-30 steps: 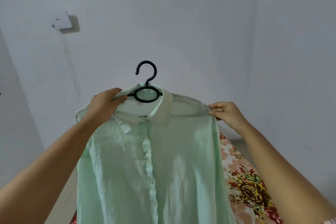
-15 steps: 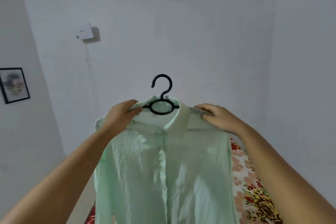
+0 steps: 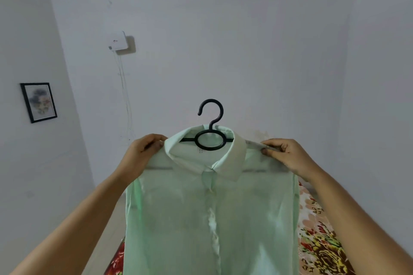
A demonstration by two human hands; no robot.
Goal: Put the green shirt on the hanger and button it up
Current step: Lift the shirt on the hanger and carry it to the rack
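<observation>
The pale green shirt point(image 3: 210, 212) hangs on a black plastic hanger point(image 3: 210, 138), held up in front of me with its front facing me. The placket looks closed from the collar down. The hanger's hook and ring show above the collar; its arms show faintly through the fabric. My left hand point(image 3: 138, 156) grips the shirt's left shoulder beside the collar. My right hand point(image 3: 288, 156) pinches the right shoulder seam between thumb and fingers.
A bed with a floral cover point(image 3: 319, 243) lies below and to the right. White walls stand close ahead and on both sides. A white box with cables point(image 3: 118, 41) and a framed picture point(image 3: 38, 102) hang on the walls at left.
The shirt has been straightened to face me squarely, and the collar now sits evenly. My right hand slid outward along the shoulder. The view tilted up, showing more wall and ceiling.
</observation>
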